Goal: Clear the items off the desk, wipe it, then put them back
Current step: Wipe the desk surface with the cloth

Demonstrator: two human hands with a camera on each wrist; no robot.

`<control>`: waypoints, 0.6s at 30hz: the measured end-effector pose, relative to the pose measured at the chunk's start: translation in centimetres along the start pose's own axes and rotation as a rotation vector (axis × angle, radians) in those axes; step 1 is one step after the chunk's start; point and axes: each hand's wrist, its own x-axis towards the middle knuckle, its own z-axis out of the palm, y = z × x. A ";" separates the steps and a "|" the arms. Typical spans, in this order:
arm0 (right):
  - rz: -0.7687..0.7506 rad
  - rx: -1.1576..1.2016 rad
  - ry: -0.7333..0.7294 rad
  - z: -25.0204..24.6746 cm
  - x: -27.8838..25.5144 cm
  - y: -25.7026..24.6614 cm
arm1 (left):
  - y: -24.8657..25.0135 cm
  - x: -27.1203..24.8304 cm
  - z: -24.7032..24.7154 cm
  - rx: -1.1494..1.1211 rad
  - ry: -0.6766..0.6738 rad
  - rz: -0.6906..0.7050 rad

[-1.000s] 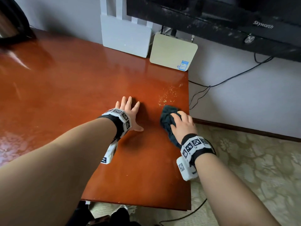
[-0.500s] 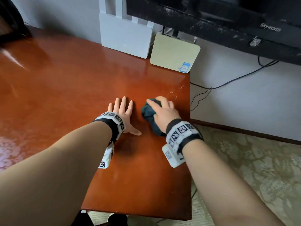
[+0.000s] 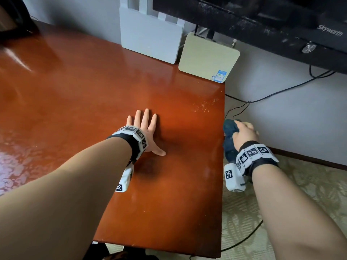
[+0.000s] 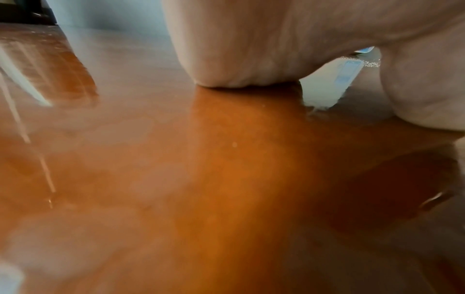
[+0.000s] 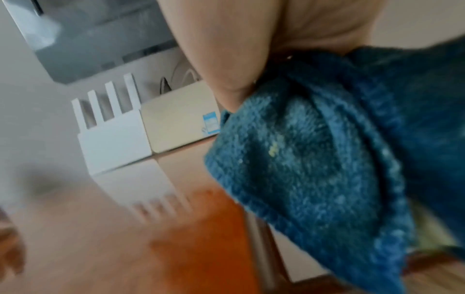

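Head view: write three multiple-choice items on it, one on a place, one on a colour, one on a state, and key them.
1. Where is the cloth?
A. mid-desk
B. just past the desk's right edge
C. on the white router

2. What colour is the cloth?
A. dark blue
B. yellow
C. white

3. How is the left hand?
A. fist
B. pinching a cable
C. flat on the desk, fingers straight

Answers:
1 B: the right hand grips it beyond the edge, over the floor.
2 A: blue knit in the right wrist view.
3 C: palm down, fingers spread.

- Your desk is glossy reddish-brown.
- Your cloth is dark blue (1 yellowish speck).
- The router is white, the box beige.
- The carpet is pale green, floral.
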 end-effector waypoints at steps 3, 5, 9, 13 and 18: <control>-0.243 0.193 0.068 0.3 -0.4 -3.1 | 0.0 0.0 -0.1 0.006 -0.016 -0.004; -0.435 0.249 0.043 0.7 -1.0 -6.0 | 0.1 -0.1 -0.1 0.007 -0.016 -0.005; -0.581 0.025 -0.142 2.8 -0.5 -9.6 | 0.2 0.0 -0.2 0.004 -0.015 -0.011; -0.501 -0.151 -0.123 2.9 0.3 -8.9 | 0.2 0.1 -0.4 0.008 -0.037 -0.022; -0.154 -0.056 -0.056 0.7 2.3 -3.2 | 0.2 0.0 -0.4 0.013 -0.048 -0.027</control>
